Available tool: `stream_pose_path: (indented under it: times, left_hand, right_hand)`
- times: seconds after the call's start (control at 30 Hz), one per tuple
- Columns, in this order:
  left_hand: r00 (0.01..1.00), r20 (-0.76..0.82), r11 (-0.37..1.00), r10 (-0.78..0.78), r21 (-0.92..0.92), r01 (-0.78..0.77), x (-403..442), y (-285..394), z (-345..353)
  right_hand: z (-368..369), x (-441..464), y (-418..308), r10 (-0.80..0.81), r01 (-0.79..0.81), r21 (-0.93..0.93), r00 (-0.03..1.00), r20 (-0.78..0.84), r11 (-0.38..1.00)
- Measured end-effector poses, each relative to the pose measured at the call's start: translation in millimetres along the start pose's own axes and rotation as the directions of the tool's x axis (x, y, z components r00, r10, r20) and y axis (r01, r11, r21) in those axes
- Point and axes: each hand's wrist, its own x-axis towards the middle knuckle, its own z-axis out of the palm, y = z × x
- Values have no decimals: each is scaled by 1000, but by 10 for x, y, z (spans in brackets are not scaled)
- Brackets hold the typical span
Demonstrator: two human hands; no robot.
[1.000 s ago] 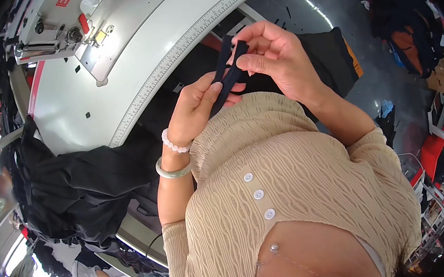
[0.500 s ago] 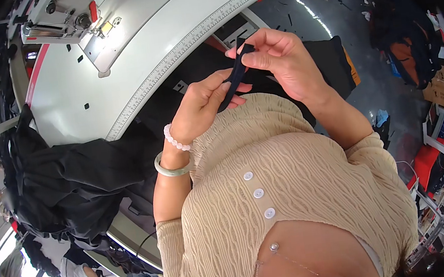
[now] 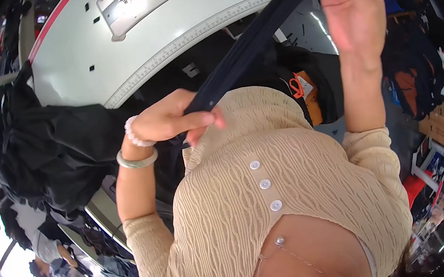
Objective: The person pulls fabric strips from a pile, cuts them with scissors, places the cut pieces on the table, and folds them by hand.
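Observation:
A long dark navy fabric strip (image 3: 260, 38) stretches diagonally between my hands, above my lap and the table's edge. My left hand (image 3: 176, 119), with a bead bracelet and a bangle at its wrist, pinches the strip's lower end between thumb and fingers. High at the upper right, my right hand (image 3: 352, 6) grips the other end, partly cut off by the top of the view. The strip looks flat and taut. Both hands are slightly blurred.
A white sewing table (image 3: 71, 68) with a ruler strip (image 3: 194, 35) along its curved edge lies ahead, its machine plate (image 3: 136, 11) lit. Black cloth (image 3: 54, 157) is heaped at left. An orange item (image 3: 312, 103) lies by dark fabric at right. Another person (image 3: 51, 248) sits at lower left.
My hands were close together on the bunched strip. They have moved apart, the right up and outward, the left down and leftward, drawing the strip out long.

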Motion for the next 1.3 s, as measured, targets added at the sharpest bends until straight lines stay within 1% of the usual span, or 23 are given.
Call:
stream_pose_path:
  times: [0.07,0.13,0.17,0.27,0.37,0.47,0.5,0.53,0.6,0.63,0.67,0.73,0.77,0.8,0.87,0.9,0.93,1.0,1.03,1.13,1.17,1.27,1.3]
  left_hand:
    - [993,-26,994,-112,11,112,-323,-186,-41]
    - [960,-156,972,-234,-10,235,-691,-425,-50]
    - [946,-195,966,-257,-22,258,-879,-552,-40]
    - [869,-346,932,-352,-42,361,-1462,-780,0]
    - [769,-506,908,-390,-73,413,-1971,-861,88]
    - [661,-647,894,-380,-75,441,-2360,-822,196]
    - [626,-687,889,-369,-66,452,-2467,-827,225]
    - [553,-715,839,-428,-87,538,-2563,-907,250]
    - [399,-763,720,-509,-123,683,-2686,-1227,244]
    - [425,-756,447,-498,196,873,-2707,-1421,173]
    - [463,-805,438,-371,288,852,-2523,-1338,131]
    - [518,-848,380,-111,446,811,-1904,-988,233]
    - [586,-809,588,37,492,642,-1597,-788,222]
    - [608,-770,743,196,521,420,-1279,-583,174]
    - [595,-652,801,470,598,22,-760,-280,120]
    - [598,-598,784,534,615,-84,-516,-139,108]
    - [592,-541,757,597,624,-193,-298,-13,121]
    - [667,-519,833,534,455,-314,46,184,203]
    - [593,-474,749,652,525,-404,236,166,199]
    - [669,-545,863,505,288,-416,328,269,261]
    - [671,-540,861,507,358,-362,323,276,266]
    - [581,-603,819,546,531,-219,348,244,297]
    - [580,-612,810,539,564,-157,321,229,290]
  right_hand:
    - [-31,92,58,-55,53,-13,986,-155,999]
    - [-418,215,19,30,-30,3,999,13,1000]
    - [-695,418,123,94,-78,118,987,-130,990]
    - [-1245,700,189,148,-114,156,963,-226,981]
    - [-1198,713,199,172,-133,157,947,-271,979]
    - [-1014,630,271,190,-150,188,957,-220,971]
    - [-874,561,277,211,-187,185,970,-120,965]
    - [-1019,605,385,239,-211,174,958,-157,962]
    - [-509,337,414,247,-241,94,967,-62,966]
    - [-222,169,432,240,-240,23,971,15,970]
    - [65,2,439,237,-234,-47,967,91,971]
    - [455,-275,432,336,-312,-141,918,212,940]
    - [600,-394,472,319,-296,-123,906,279,947]
    - [708,-486,517,301,-283,-103,888,347,954]
    - [818,-586,571,285,-258,-120,863,418,959]
    - [836,-601,555,309,-244,-202,855,416,949]
    - [842,-608,549,283,-211,-213,871,403,954]
    - [826,-598,527,226,-140,-242,899,376,960]
    - [826,-600,458,279,-227,-195,910,308,954]
    - [708,-537,367,261,-173,-317,929,260,933]
    - [652,-520,420,219,-112,-349,932,287,931]
    - [629,-537,509,225,-150,-286,942,250,946]
    - [654,-549,547,209,-149,-243,947,245,958]
